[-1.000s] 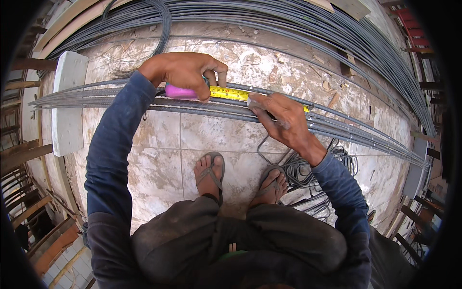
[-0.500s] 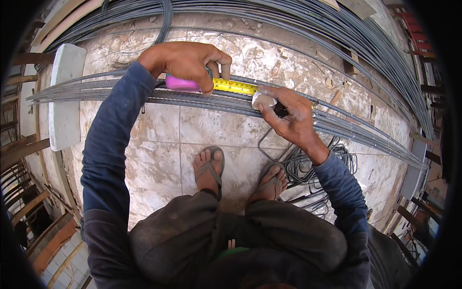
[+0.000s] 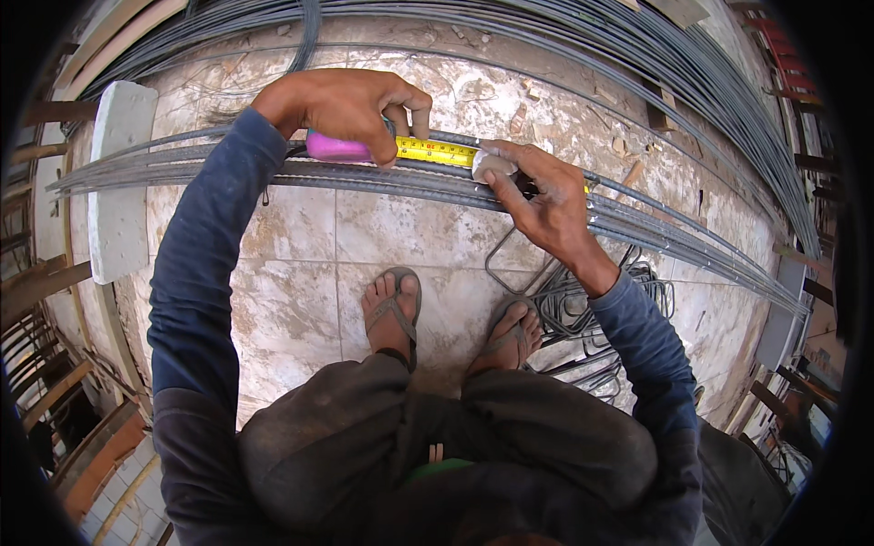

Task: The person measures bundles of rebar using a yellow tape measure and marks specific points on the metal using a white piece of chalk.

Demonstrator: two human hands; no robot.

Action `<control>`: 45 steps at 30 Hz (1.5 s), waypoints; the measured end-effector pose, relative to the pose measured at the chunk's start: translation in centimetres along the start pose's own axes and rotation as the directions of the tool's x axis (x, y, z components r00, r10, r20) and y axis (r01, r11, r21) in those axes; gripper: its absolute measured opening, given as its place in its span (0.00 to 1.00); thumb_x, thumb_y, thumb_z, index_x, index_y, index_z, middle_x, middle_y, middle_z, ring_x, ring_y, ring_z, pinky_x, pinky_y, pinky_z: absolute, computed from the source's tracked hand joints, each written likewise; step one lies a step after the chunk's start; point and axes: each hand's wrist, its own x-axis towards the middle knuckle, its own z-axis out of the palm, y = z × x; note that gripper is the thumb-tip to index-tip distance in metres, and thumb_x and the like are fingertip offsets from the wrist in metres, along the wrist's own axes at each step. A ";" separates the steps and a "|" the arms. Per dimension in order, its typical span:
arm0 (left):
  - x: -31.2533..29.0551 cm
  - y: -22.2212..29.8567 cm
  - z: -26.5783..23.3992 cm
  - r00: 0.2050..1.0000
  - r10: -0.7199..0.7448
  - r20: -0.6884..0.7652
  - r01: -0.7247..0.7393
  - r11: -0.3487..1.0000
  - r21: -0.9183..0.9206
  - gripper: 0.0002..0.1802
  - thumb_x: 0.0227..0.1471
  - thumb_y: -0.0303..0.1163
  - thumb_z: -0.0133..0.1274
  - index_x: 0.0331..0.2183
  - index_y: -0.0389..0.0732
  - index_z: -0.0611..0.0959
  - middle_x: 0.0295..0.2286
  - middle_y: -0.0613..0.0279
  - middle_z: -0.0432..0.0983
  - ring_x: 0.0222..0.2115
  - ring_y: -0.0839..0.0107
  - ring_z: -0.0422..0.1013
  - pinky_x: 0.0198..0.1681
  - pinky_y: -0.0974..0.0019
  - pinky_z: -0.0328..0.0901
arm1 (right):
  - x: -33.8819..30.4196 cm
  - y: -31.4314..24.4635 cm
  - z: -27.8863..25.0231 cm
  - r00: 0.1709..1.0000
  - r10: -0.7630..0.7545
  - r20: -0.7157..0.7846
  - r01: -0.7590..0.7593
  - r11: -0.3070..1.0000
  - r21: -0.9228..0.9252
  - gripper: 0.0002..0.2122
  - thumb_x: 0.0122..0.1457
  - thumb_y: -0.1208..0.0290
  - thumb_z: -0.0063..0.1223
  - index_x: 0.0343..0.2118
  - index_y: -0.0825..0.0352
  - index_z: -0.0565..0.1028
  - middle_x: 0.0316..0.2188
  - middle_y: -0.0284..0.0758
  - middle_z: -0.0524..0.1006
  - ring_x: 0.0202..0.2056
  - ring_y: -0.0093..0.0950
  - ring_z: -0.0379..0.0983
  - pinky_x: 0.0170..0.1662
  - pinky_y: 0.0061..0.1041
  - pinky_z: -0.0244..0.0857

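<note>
A bundle of steel rebars (image 3: 382, 187) runs left to right in front of me, raised off the floor at its ends. My left hand (image 3: 350, 107) grips a pink tape measure (image 3: 339, 146) from above, resting at the bars. Its yellow blade (image 3: 437, 152) stretches rightward along the bars to my right hand (image 3: 548, 196). Between the thumb and fingers of that hand is a whitish chunk (image 3: 492, 166), like a piece of chalk or plaster, held against the bars at the blade. A bit of yellow blade also shows just right of this hand.
A pale block (image 3: 123, 182) props the bars at left, and a grey support (image 3: 781, 305) at right. Many long rods (image 3: 546, 36) curve along the far side. Bent steel stirrups (image 3: 592, 318) lie on the tiled floor by my right foot (image 3: 512, 335). Rubble is scattered beyond the bars.
The view has shifted slightly, so everything sits a little further left and up. Both hands keep their holds, the left on the tape measure and the right on the whitish chunk.
</note>
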 end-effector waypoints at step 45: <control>-3.8 -1.9 3.8 0.563 0.110 -0.819 0.107 0.973 0.204 0.28 0.43 0.33 0.63 0.49 0.41 0.76 0.38 0.53 0.81 0.35 0.62 0.77 0.41 0.60 0.71 | -1.2 -1.2 -4.6 0.906 0.206 -0.371 -0.077 0.940 0.333 0.16 0.61 0.75 0.62 0.52 0.69 0.76 0.41 0.36 0.81 0.42 0.22 0.78 0.44 0.20 0.72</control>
